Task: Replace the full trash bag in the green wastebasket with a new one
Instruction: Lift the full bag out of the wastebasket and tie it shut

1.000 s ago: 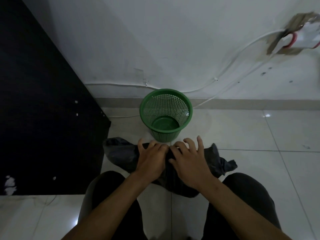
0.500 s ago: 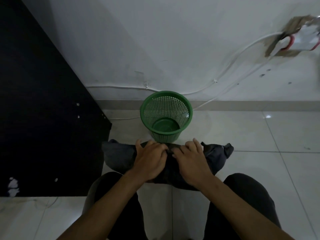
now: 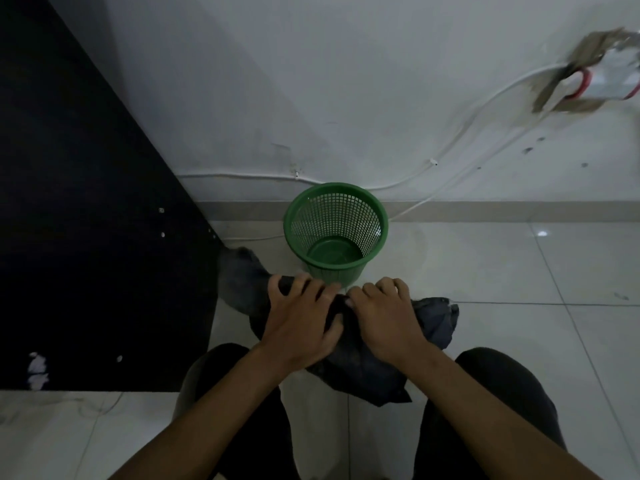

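Head view: both hands [image 3: 346, 317] clutch black bag [image 3: 367, 368], no labels.

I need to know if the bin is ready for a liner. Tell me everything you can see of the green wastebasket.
The green wastebasket is a small round plastic bin that tapers toward a solid base, with lattice walls and a smooth rolled rim. It stands upright on the pale tiled floor close to the wall. It is empty and unlined. Neither hand touches it; the dark bag lies just in front.
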The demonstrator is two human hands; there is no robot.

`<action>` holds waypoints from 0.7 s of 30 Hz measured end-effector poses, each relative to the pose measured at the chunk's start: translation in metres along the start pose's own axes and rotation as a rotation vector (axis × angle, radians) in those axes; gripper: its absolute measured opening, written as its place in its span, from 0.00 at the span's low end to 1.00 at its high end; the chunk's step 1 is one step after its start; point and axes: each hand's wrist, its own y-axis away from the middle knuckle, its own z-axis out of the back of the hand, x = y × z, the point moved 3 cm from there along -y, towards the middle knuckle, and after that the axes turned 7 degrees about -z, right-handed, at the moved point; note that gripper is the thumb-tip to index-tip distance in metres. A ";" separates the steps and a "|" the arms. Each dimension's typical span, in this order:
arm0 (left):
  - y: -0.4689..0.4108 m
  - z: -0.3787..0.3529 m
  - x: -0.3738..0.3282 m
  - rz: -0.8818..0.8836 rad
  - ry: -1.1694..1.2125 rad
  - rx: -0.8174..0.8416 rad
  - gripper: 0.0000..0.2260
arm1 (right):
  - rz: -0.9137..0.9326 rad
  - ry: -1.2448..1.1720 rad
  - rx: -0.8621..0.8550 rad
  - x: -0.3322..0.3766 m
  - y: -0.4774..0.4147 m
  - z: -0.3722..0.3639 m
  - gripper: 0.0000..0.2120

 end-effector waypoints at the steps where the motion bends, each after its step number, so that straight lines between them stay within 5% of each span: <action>1: 0.003 0.000 0.000 -0.018 -0.020 -0.014 0.14 | -0.013 -0.073 0.057 -0.002 -0.004 -0.001 0.13; 4: 0.006 -0.006 0.005 -0.031 -0.073 -0.027 0.10 | -0.001 -0.243 0.250 -0.001 -0.004 -0.001 0.21; 9: -0.004 -0.004 0.008 0.071 0.065 0.084 0.10 | 0.071 0.042 0.147 0.007 0.008 0.005 0.16; 14: 0.001 -0.001 0.001 -0.067 -0.007 -0.073 0.14 | 0.013 -0.268 0.322 -0.012 -0.009 0.005 0.19; 19: 0.001 -0.012 0.013 -0.128 -0.078 -0.050 0.13 | 0.001 0.086 0.350 -0.027 -0.010 0.033 0.28; 21: 0.001 -0.016 0.014 -0.111 -0.100 -0.028 0.14 | -0.027 0.231 0.487 -0.042 -0.011 0.040 0.30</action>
